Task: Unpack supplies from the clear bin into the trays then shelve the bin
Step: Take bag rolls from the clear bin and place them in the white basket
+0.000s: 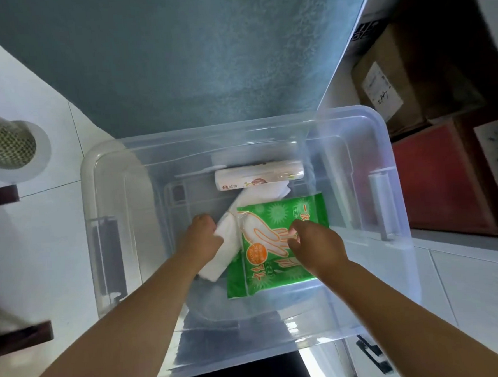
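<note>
The clear bin (384,127) stands open with no lid on it, its four rounded walls rising around both forearms. Its far rim lies over a blue-grey textured surface (190,60) and its left rim over white tiles (55,229). Inside, the floor of the bin is bare along the left wall and along the near wall, while the supplies crowd the middle and far side. On the right the bin sits just beside a red box (440,182), with a cardboard box (395,71) behind that. On the left a patterned cylinder (3,142) stands well apart from the bin. The left hand (202,235) has its grip clenched round the near end of a white folded packet (225,256), fingers curled over its edge. The right hand (315,242) has its grip nearly closed, fingertips pinching the top face of a green glove packet (279,271), which overlaps the white packet's right side. One roll (258,174) lies across the far wall, touching neither hand. By count there are one roll, one green packet and one white packet, though the white corner showing under the roll may be a second piece. The bin has two side latches, a dark one (109,255) and a pale one (381,206).
</note>
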Demonstrator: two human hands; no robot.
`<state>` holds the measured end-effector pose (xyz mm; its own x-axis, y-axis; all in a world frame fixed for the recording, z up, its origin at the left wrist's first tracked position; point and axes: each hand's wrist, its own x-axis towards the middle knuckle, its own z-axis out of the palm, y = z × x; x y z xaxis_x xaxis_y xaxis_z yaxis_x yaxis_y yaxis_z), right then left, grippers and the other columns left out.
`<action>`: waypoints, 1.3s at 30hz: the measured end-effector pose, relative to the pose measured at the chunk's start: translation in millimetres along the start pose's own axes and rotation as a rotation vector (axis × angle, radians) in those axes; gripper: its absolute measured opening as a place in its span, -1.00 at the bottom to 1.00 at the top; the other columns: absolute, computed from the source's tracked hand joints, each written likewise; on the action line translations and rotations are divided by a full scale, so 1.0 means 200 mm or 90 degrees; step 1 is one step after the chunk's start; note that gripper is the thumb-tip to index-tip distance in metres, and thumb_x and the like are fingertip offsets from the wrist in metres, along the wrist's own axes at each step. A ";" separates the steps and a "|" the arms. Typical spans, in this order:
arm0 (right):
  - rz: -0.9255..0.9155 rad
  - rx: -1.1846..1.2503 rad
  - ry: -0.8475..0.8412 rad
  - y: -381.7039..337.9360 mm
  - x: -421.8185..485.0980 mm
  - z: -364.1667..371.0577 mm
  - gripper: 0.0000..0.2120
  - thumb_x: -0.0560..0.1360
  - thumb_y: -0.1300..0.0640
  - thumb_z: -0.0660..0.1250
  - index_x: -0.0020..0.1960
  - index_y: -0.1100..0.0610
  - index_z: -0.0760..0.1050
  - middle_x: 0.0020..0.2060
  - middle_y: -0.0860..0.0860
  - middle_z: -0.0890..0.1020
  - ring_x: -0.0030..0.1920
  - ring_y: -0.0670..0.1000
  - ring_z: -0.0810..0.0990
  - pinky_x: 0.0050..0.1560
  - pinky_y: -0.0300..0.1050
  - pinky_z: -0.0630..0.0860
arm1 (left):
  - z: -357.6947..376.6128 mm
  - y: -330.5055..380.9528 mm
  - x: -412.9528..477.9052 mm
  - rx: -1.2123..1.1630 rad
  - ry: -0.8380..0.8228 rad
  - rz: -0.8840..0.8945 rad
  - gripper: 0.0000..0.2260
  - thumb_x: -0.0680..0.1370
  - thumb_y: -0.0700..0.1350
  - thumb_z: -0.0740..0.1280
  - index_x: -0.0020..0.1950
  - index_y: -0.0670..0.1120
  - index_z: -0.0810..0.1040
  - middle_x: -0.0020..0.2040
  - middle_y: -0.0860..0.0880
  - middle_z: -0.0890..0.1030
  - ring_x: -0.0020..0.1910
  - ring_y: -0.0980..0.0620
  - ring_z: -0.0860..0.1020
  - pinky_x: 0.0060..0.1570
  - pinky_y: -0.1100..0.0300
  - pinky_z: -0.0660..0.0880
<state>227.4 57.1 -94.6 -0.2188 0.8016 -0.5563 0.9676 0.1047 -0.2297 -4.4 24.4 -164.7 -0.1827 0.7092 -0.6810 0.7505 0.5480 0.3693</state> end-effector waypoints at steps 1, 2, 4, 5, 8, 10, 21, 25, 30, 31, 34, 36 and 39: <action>0.002 0.003 0.006 0.00 -0.01 0.00 -0.82 0.50 0.03 0.24 0.07 0.02 0.50 -0.03 0.00 0.65 -0.06 0.09 0.60 -0.17 -0.14 0.46 | 0.01 0.01 -0.01 0.002 0.004 -0.011 -0.72 0.35 -0.08 0.43 -0.06 -0.11 0.41 -0.01 -0.13 0.51 -0.08 -0.18 0.52 -0.20 0.12 0.34; 0.006 0.004 0.011 0.01 -0.02 -0.01 -0.83 0.50 0.03 0.24 0.07 0.02 0.50 -0.04 0.00 0.65 -0.06 0.09 0.60 -0.16 -0.13 0.47 | 0.03 0.02 -0.01 0.004 0.005 -0.016 -0.65 0.33 -0.04 0.46 -0.03 -0.12 0.41 -0.02 -0.13 0.52 -0.06 -0.18 0.52 -0.20 0.12 0.34; 0.017 0.010 0.019 0.02 -0.03 0.00 -0.83 0.50 0.03 0.24 0.06 0.02 0.51 -0.05 0.00 0.66 -0.07 0.09 0.61 -0.14 -0.12 0.51 | 0.06 0.03 0.00 0.013 -0.022 -0.009 -0.61 0.32 -0.01 0.47 0.01 -0.16 0.45 0.02 -0.15 0.55 -0.02 -0.19 0.52 -0.19 0.12 0.36; 0.021 0.011 0.021 0.03 -0.04 0.00 -0.83 0.50 0.03 0.24 0.06 0.02 0.51 -0.05 0.00 0.66 -0.07 0.09 0.61 -0.13 -0.10 0.53 | 0.08 0.03 0.00 0.012 -0.046 -0.007 -0.61 0.34 0.00 0.46 0.03 -0.17 0.47 0.04 -0.17 0.55 -0.01 -0.18 0.53 -0.18 0.13 0.36; 0.029 0.015 0.030 0.03 -0.07 0.01 -0.83 0.50 0.04 0.25 0.07 0.02 0.51 -0.05 0.01 0.66 -0.07 0.09 0.61 -0.13 -0.10 0.52 | 0.08 0.03 0.00 -0.048 -0.098 -0.017 -0.62 0.38 -0.04 0.43 0.12 -0.17 0.49 0.11 -0.18 0.54 0.01 -0.17 0.53 -0.15 0.14 0.37; 0.038 0.019 0.031 0.02 -0.10 0.01 -0.82 0.50 0.04 0.26 0.08 0.01 0.51 -0.05 0.00 0.66 -0.07 0.09 0.61 -0.14 -0.12 0.50 | 0.04 0.04 -0.03 -0.100 -0.118 -0.024 -0.60 0.40 -0.08 0.41 0.19 -0.15 0.46 0.15 -0.18 0.53 0.05 -0.17 0.52 -0.07 0.10 0.43; 0.032 0.081 0.039 -0.28 -0.45 -0.31 -0.81 0.51 0.07 0.24 0.08 0.05 0.53 0.00 0.04 0.66 -0.04 0.08 0.61 -0.08 -0.13 0.53 | -0.68 0.11 -0.60 -0.085 -0.175 0.035 -0.58 0.42 -0.16 0.39 0.26 -0.08 0.42 0.17 -0.14 0.52 0.01 -0.07 0.49 -0.15 0.18 0.38; 0.061 0.131 0.088 -0.41 -0.62 -0.51 -0.73 0.49 0.06 0.26 0.18 0.07 0.47 0.02 0.08 0.65 0.00 0.13 0.60 -0.04 -0.08 0.51 | -0.99 0.20 -0.86 -0.112 -0.170 0.109 -0.61 0.44 -0.16 0.39 0.25 -0.02 0.41 0.10 -0.06 0.52 -0.02 -0.03 0.49 -0.24 0.23 0.39; 0.114 0.503 0.279 -0.52 -0.89 -0.80 -0.58 0.45 0.04 0.37 0.24 0.14 0.37 -0.05 0.06 0.61 -0.01 0.08 0.59 0.06 -0.02 0.51 | -1.19 0.40 -1.16 -0.239 -0.207 0.273 -0.80 0.45 -0.25 0.39 -0.02 0.00 0.48 -0.14 0.02 0.59 -0.17 0.04 0.57 -0.25 0.23 0.49; 0.117 0.602 0.298 -0.53 -0.95 -0.87 -0.58 0.45 0.04 0.39 0.22 0.17 0.37 -0.06 0.05 0.62 -0.03 0.06 0.61 0.05 0.02 0.55 | -1.21 0.45 -1.22 -0.273 -0.233 0.292 -0.80 0.44 -0.25 0.40 -0.03 -0.01 0.49 -0.17 0.03 0.61 -0.21 0.07 0.60 -0.27 0.26 0.51; 0.097 0.873 0.307 -0.51 -1.14 -1.01 -0.62 0.47 0.05 0.38 0.19 0.20 0.39 -0.06 0.06 0.63 -0.13 -0.05 0.66 -0.20 -0.20 0.60 | -1.21 0.62 -1.36 -0.334 -0.318 0.328 -0.74 0.34 -0.17 0.41 -0.01 -0.01 0.50 -0.21 0.05 0.65 -0.23 0.09 0.63 -0.29 0.25 0.53; 0.068 0.943 0.346 -0.48 -1.26 -1.09 -0.70 0.49 0.09 0.36 0.14 0.22 0.46 -0.13 0.06 0.65 -0.23 -0.07 0.65 -0.33 -0.31 0.54 | -1.16 0.76 -1.41 -0.358 -0.381 0.357 -0.73 0.35 -0.21 0.41 0.02 -0.06 0.48 -0.18 0.00 0.64 -0.20 0.04 0.63 -0.25 0.19 0.56; 0.074 0.936 0.472 -0.39 -1.44 -1.17 -0.79 0.50 0.15 0.35 0.10 0.20 0.50 -0.20 0.01 0.65 -0.29 -0.14 0.63 -0.38 -0.34 0.49 | -1.06 0.99 -1.49 -0.361 -0.452 0.401 -0.75 0.46 -0.32 0.35 0.07 -0.07 0.48 -0.13 -0.04 0.67 -0.15 0.02 0.65 -0.20 0.17 0.58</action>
<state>244.6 -43.1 270.7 0.3639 0.8988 -0.2442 -0.0615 -0.2384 -0.9692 63.3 16.3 245.0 0.6727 0.6161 -0.4097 0.1475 0.4310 0.8902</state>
